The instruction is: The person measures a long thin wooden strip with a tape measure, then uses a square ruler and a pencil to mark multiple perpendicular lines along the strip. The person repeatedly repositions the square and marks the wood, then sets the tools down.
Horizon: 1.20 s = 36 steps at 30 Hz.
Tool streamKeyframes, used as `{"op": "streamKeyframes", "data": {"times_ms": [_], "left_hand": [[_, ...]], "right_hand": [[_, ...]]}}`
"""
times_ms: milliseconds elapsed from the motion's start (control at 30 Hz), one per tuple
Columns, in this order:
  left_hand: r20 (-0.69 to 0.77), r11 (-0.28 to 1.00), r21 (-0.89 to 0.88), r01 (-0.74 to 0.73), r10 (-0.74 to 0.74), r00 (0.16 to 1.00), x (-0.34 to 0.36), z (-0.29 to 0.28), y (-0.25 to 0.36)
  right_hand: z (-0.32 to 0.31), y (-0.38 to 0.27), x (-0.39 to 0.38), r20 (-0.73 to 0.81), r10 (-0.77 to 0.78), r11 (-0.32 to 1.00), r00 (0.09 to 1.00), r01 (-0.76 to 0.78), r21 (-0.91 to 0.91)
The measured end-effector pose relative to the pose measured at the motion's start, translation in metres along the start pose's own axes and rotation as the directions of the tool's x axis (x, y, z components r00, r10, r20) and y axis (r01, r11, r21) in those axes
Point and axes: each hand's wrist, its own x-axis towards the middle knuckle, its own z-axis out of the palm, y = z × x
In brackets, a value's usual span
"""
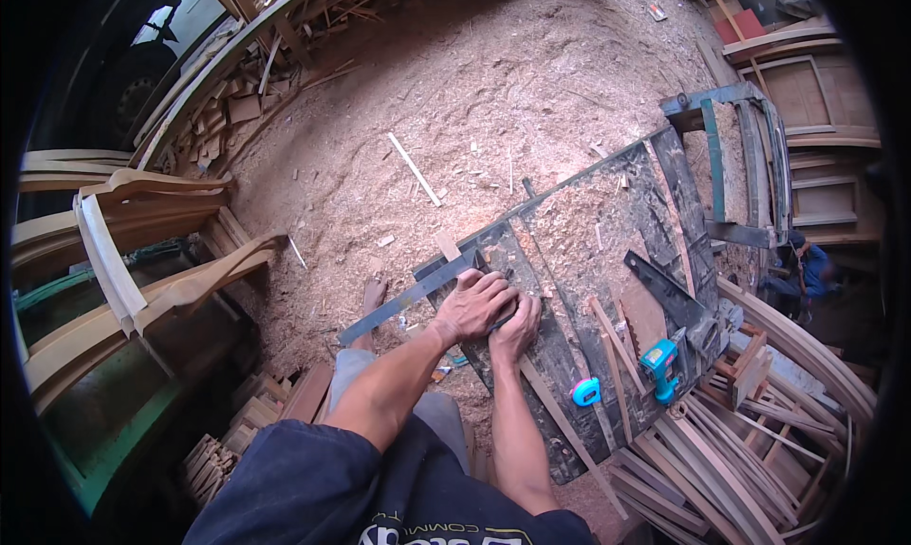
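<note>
A long steel square (403,300) lies slantwise across the near left edge of the dark workbench (555,251), its blade reaching out past the edge. My left hand (477,305) is closed over the square's dark inner end, knuckles up. Right beside it, touching, my right hand (518,329) is curled with its fingers bent in. Something dark shows between the two hands, too covered to name. A short pale wood piece (447,245) sticks out past the bench edge beside the blade.
A turquoise tape measure (586,391), a turquoise cordless tool (661,365), a black square (660,277), a handsaw (642,313) and wood strips (617,341) lie on the bench. Shavings (455,99) cover the floor. Curved timber parts (142,203) stand left; another person (805,268) is far right.
</note>
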Motion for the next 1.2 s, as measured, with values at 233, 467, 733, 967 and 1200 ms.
{"op": "streamKeyframes", "data": {"times_ms": [233,467,733,967,1200], "left_hand": [[0.014,0.999,0.03,0.029,-0.029,0.999,0.002,0.0,0.002],[0.151,0.998,0.029,0.063,-0.067,0.986,-0.002,0.003,0.0],[0.238,0.985,0.169,0.048,-0.088,0.967,-0.015,0.037,-0.013],[0.333,0.994,0.069,0.09,-0.108,0.937,-0.019,0.054,-0.022],[0.321,0.99,0.087,0.107,-0.129,0.938,-0.019,0.057,-0.022]], "right_hand": [[-0.011,-0.007,0.004,-0.074,0.098,0.971,0.992,-0.079,0.225],[-0.032,-0.045,0.044,0.097,0.137,0.717,0.986,-0.166,0.676],[-0.003,-0.078,0.099,0.681,-0.045,0.817,0.731,-0.366,0.447],[0.02,-0.076,0.098,0.413,-0.342,0.915,0.844,0.199,0.351],[0.015,-0.077,0.102,0.508,-0.286,0.92,0.812,0.085,0.382]]}}
